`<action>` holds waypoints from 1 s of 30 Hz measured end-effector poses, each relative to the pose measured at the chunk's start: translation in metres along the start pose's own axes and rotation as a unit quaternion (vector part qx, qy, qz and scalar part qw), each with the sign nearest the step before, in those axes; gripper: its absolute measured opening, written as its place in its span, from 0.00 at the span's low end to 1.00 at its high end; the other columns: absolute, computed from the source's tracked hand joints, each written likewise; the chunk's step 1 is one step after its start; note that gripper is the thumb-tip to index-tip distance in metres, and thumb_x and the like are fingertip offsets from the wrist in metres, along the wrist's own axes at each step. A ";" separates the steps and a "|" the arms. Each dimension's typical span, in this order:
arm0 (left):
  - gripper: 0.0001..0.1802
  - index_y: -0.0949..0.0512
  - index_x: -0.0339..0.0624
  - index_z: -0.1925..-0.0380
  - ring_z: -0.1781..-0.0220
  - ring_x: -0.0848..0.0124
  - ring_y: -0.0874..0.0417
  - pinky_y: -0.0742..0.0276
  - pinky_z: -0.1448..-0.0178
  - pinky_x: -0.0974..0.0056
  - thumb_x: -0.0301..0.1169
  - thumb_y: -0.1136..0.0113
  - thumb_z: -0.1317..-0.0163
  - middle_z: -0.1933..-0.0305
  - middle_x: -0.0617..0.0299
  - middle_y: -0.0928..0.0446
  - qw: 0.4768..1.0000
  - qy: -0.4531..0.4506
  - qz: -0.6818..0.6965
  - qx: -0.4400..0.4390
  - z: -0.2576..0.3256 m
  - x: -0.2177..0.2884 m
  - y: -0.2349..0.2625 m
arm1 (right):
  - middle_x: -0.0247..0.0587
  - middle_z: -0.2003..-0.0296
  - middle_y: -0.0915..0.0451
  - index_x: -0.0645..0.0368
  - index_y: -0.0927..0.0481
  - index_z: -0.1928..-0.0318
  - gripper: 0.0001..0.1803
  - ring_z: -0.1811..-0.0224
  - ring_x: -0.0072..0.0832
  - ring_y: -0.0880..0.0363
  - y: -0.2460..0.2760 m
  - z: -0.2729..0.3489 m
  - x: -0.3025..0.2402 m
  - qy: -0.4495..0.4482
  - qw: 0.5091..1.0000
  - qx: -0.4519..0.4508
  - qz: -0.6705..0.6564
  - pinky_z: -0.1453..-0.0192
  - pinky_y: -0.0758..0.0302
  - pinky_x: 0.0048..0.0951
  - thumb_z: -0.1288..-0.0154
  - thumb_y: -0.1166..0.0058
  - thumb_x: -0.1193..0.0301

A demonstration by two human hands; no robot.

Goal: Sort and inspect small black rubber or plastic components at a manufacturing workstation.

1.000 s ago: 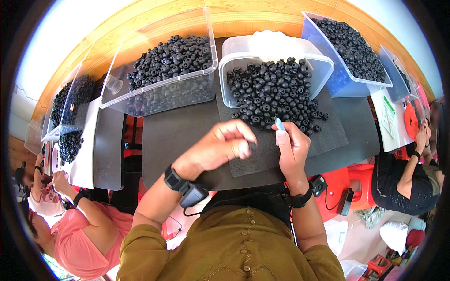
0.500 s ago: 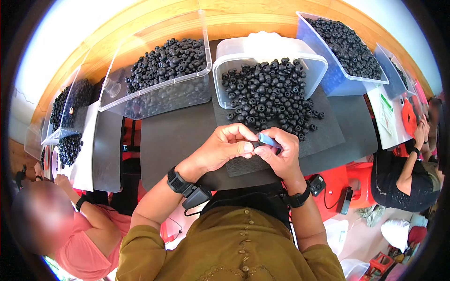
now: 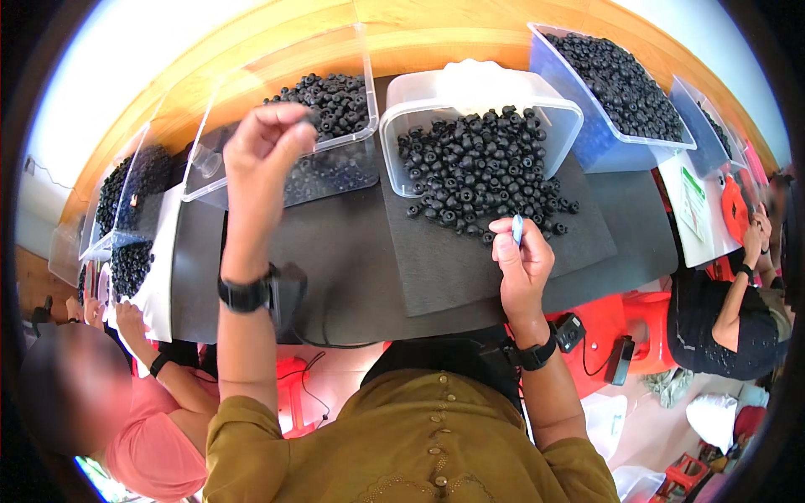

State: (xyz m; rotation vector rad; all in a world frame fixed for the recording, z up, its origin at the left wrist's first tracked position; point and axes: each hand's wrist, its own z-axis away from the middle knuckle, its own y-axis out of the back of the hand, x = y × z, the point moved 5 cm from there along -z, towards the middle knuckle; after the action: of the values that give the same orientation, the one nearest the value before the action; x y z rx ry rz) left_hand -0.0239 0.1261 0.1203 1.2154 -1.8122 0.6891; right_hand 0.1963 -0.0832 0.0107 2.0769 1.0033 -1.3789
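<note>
- Pink top (image 3: pixel 159 444) on a co-worker at the far left, the hands of this person raised to a pale sheet (image 3: pixel 157 312) beside a clear bin (image 3: pixel 130 186) of black rounded pieces.
- Left hand (image 3: pixel 262 155), lifted over the near side of a large clear tub (image 3: pixel 356 137); thumb and fingertips are pinched together on what looks like a small black piece (image 3: pixel 311 119), slightly blurred. A black wristband (image 3: pixel 245 293) circles the wrist.
- Inside that tub, more black pieces are heaped behind the hand.
- Dark worktop (image 3: pixel 352 243), bare between the left forearm and a black mat (image 3: pixel 470 281).
- On the mat, a translucent tub (image 3: pixel 560 117) lies tipped on its side, its mouth facing the wearer; a pile of black pieces (image 3: pixel 474 159) spills from it onto the mat.
- Right hand (image 3: pixel 524 264), just below the near edge of the pile, grips a slim pale-blue tool (image 3: pixel 517 228) between thumb and fingers, its tip pointing up.
- Bluish tub (image 3: pixel 595 151) behind and to the right, filled with similar pieces.
- Red stool (image 3: pixel 646 331) below the worktop's right side.
- White sheet (image 3: pixel 683 214) further right, near a co-worker in dark clothing (image 3: pixel 721 327) whose hands meet a red-orange object (image 3: pixel 734 210).
</note>
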 end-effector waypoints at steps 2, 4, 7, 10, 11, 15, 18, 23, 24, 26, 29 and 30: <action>0.12 0.21 0.36 0.57 0.57 0.75 0.20 0.24 0.53 0.70 0.20 0.37 0.42 0.56 0.59 0.20 0.989 -0.037 -0.145 -0.022 -0.022 -0.010 0.016 | 0.23 0.78 0.30 0.63 0.20 0.63 0.05 0.77 0.10 0.39 -0.003 0.000 0.000 0.008 1.000 -0.007 0.014 0.74 0.42 0.17 0.34 0.44 0.73; 0.13 0.20 0.39 0.57 0.50 0.66 0.20 0.25 0.46 0.64 0.21 0.36 0.44 0.51 0.57 0.21 0.947 -0.142 -0.285 -0.045 -0.021 0.004 0.004 | 0.24 0.79 0.29 0.62 0.20 0.63 0.05 0.77 0.10 0.39 -0.001 0.000 0.003 -0.002 1.000 0.007 0.004 0.74 0.42 0.17 0.35 0.43 0.73; 0.09 0.18 0.41 0.64 0.48 0.57 0.22 0.27 0.42 0.57 0.22 0.35 0.47 0.55 0.55 0.21 0.899 -0.239 -0.359 -0.078 0.019 0.031 -0.036 | 0.24 0.79 0.30 0.63 0.20 0.63 0.05 0.78 0.11 0.39 0.001 0.001 0.001 0.012 1.000 0.010 0.023 0.75 0.43 0.17 0.35 0.43 0.73; 0.06 0.19 0.37 0.67 0.60 0.59 0.17 0.22 0.53 0.61 0.21 0.36 0.46 0.65 0.54 0.19 0.926 -0.149 -0.276 -0.210 0.056 0.005 -0.066 | 0.24 0.79 0.29 0.63 0.20 0.63 0.05 0.78 0.11 0.37 0.000 0.001 0.002 0.023 0.999 0.003 0.028 0.75 0.41 0.17 0.35 0.42 0.73; 0.07 0.20 0.36 0.65 0.59 0.55 0.18 0.22 0.53 0.59 0.22 0.36 0.45 0.63 0.52 0.19 0.909 -0.113 -0.306 -0.258 0.063 -0.012 -0.069 | 0.24 0.79 0.29 0.63 0.20 0.63 0.05 0.78 0.11 0.37 -0.001 0.001 0.001 0.023 0.999 0.001 0.028 0.75 0.41 0.17 0.35 0.42 0.73; 0.10 0.21 0.36 0.62 0.58 0.51 0.19 0.22 0.52 0.57 0.23 0.36 0.46 0.61 0.51 0.20 0.895 -0.109 -0.325 -0.285 0.071 -0.048 -0.082 | 0.27 0.77 0.25 0.64 0.20 0.64 0.06 0.78 0.12 0.34 -0.003 0.000 0.000 0.025 0.999 -0.013 0.040 0.73 0.37 0.17 0.36 0.42 0.73; 0.12 0.21 0.35 0.61 0.58 0.55 0.18 0.21 0.53 0.58 0.23 0.36 0.46 0.61 0.52 0.20 0.884 -0.100 -0.325 -0.320 0.068 -0.059 -0.085 | 0.30 0.76 0.23 0.65 0.20 0.64 0.06 0.77 0.13 0.32 -0.005 0.001 -0.001 0.026 0.998 -0.017 0.049 0.73 0.35 0.18 0.36 0.42 0.73; 0.12 0.21 0.38 0.57 0.57 0.70 0.18 0.20 0.55 0.64 0.27 0.36 0.41 0.60 0.59 0.22 0.902 0.222 -0.151 -0.339 0.077 -0.059 -0.084 | 0.32 0.75 0.22 0.65 0.20 0.64 0.07 0.76 0.15 0.30 -0.005 0.000 -0.005 0.029 0.997 -0.023 0.066 0.72 0.34 0.18 0.37 0.41 0.73; 0.12 0.23 0.39 0.54 0.57 0.74 0.19 0.21 0.57 0.68 0.27 0.37 0.38 0.59 0.61 0.23 0.907 0.283 0.031 -0.309 0.081 -0.055 -0.086 | 0.32 0.76 0.23 0.65 0.20 0.64 0.07 0.77 0.15 0.31 -0.006 0.000 -0.008 0.038 0.996 -0.026 0.078 0.73 0.35 0.19 0.37 0.41 0.73; 0.13 0.24 0.39 0.52 0.57 0.77 0.20 0.21 0.58 0.72 0.28 0.39 0.35 0.57 0.62 0.25 0.880 0.333 0.211 -0.264 0.085 -0.052 -0.086 | 0.32 0.77 0.24 0.65 0.20 0.64 0.07 0.78 0.15 0.32 -0.008 -0.001 -0.010 0.047 0.994 -0.032 0.089 0.74 0.36 0.19 0.37 0.41 0.73; 0.16 0.26 0.42 0.48 0.56 0.73 0.20 0.22 0.53 0.71 0.31 0.39 0.35 0.53 0.61 0.26 0.818 0.391 0.323 -0.271 0.095 -0.055 -0.089 | 0.31 0.79 0.27 0.65 0.20 0.65 0.07 0.81 0.15 0.35 -0.010 -0.001 -0.013 0.078 0.988 -0.047 0.128 0.76 0.38 0.20 0.38 0.40 0.73; 0.16 0.25 0.42 0.48 0.55 0.74 0.21 0.23 0.52 0.71 0.30 0.40 0.34 0.54 0.63 0.25 0.815 0.358 0.360 -0.279 0.097 -0.059 -0.091 | 0.31 0.80 0.28 0.65 0.20 0.65 0.07 0.81 0.15 0.36 -0.012 -0.002 -0.012 0.079 0.988 -0.047 0.121 0.77 0.39 0.20 0.39 0.39 0.73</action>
State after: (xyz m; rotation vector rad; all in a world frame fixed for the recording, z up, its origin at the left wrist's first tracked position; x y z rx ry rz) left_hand 0.0388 0.0419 0.0200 -0.1819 -1.5793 0.7878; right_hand 0.1852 -0.0786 0.0230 2.1807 0.8252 -1.0413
